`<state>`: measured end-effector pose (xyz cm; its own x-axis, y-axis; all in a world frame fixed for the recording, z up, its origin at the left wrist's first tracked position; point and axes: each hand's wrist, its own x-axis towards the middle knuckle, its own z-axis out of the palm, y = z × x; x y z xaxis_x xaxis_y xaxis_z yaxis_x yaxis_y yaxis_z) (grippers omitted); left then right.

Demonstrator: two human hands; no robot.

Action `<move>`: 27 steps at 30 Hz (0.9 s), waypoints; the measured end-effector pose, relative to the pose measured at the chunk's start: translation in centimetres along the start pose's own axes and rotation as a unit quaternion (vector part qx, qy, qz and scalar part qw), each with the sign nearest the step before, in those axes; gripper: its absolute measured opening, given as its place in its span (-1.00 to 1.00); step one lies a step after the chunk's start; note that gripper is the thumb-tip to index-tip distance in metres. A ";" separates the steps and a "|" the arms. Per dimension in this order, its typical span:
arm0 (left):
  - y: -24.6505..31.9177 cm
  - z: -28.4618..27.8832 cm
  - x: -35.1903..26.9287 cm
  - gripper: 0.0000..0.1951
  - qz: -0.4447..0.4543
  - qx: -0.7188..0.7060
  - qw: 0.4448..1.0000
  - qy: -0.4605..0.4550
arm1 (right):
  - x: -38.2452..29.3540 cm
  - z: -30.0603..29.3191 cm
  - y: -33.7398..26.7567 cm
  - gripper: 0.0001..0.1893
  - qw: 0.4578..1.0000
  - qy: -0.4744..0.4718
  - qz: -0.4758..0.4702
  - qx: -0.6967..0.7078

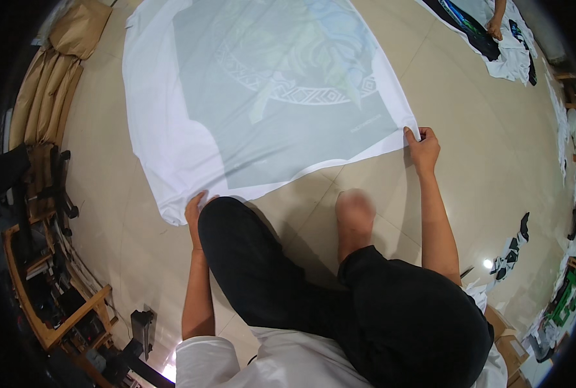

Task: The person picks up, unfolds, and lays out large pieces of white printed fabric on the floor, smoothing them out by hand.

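Observation:
A large sheet of white fabric [297, 140] spreads over the tiled floor before me. A pale grey printed area with a patterned arc and faint green and blue shapes shows on it. At the near right corner, my right hand [425, 148] pinches the fabric between thumb and fingers. My left hand [194, 209] grips the near edge towards the left, partly hidden behind my knee. Bunched folds of fabric lie just left of that hand. The near edge runs slanting between both hands, above my bare foot [355, 213].
Brown paper-wrapped bundles [40, 97] stand along the left, above a wooden frame [50, 334] with assorted items. At upper right, another person's hand [495, 28] touches white and black printed fabric [511, 60]. Fabric scraps [509, 254] and cardboard boxes [509, 347] lie at right.

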<state>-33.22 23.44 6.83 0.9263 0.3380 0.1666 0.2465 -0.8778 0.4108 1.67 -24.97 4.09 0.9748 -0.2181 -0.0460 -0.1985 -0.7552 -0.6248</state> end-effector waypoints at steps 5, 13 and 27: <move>-0.2 -0.7 2.4 -0.68 0.070 -0.033 0.993 -0.087 | 0.0 -0.3 -0.7 -0.56 1.000 -0.017 -0.003 -0.015; -3.0 1.8 2.9 -0.81 0.129 -0.024 0.990 -0.043 | -0.1 -0.2 -0.7 -0.64 0.999 -0.036 -0.009 0.004; 1.1 -9.8 15.5 -0.70 0.016 -0.196 0.978 0.061 | 7.9 -10.5 -14.7 -0.63 0.857 -0.162 -0.030 0.488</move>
<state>-21.41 31.02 18.67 0.8847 0.3720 0.2809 0.0675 -0.6984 0.7126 11.19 -22.07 21.10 0.9886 0.1059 -0.1074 -0.1228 0.1516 -0.9808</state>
